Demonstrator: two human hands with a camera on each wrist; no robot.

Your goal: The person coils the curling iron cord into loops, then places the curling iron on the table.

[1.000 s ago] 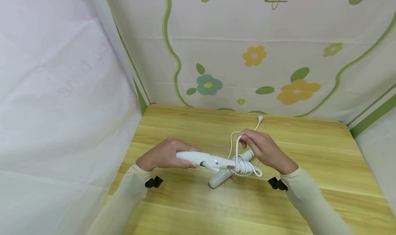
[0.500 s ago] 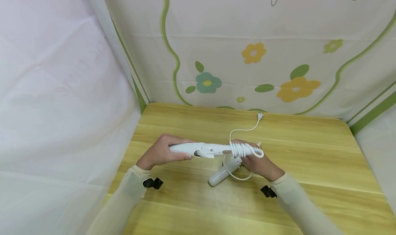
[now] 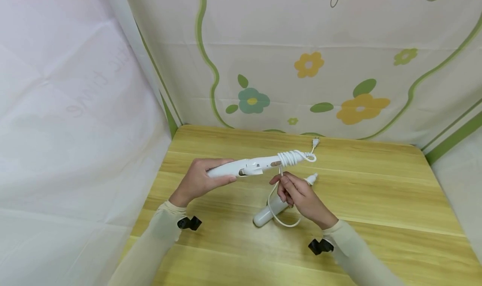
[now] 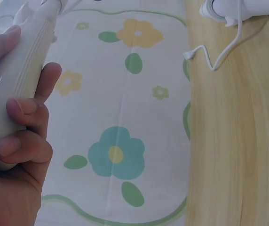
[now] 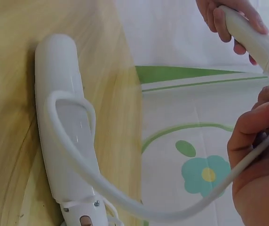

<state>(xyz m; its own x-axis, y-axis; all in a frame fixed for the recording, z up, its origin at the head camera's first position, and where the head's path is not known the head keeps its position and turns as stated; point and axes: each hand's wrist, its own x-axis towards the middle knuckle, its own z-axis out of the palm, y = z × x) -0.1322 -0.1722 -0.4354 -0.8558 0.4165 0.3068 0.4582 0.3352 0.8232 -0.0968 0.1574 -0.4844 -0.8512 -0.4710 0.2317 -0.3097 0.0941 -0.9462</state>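
Note:
In the head view my left hand (image 3: 197, 179) grips the thick end of a white hair iron (image 3: 229, 168), raised over the table and tilted up to the right. White cord (image 3: 289, 158) is coiled round its narrow end. Just below the coils my right hand (image 3: 301, 196) pinches the cord, and a loop (image 3: 288, 225) hangs down from there. The left wrist view shows fingers (image 4: 28, 146) curled round the iron's body. A second white hair iron (image 5: 64, 132) lies on the table under the right hand, partly hidden by it in the head view.
The wooden table (image 3: 376, 219) ends at a hanging cloth (image 3: 282, 89) with printed flowers. A white plug (image 3: 315, 142) lies near its back edge. Another pale cloth (image 3: 75, 131) hangs along the left side.
The left hand has raised the hair iron and tipped its corded end upward. My right hand has carried the cord behind the iron and round to the near side below it.

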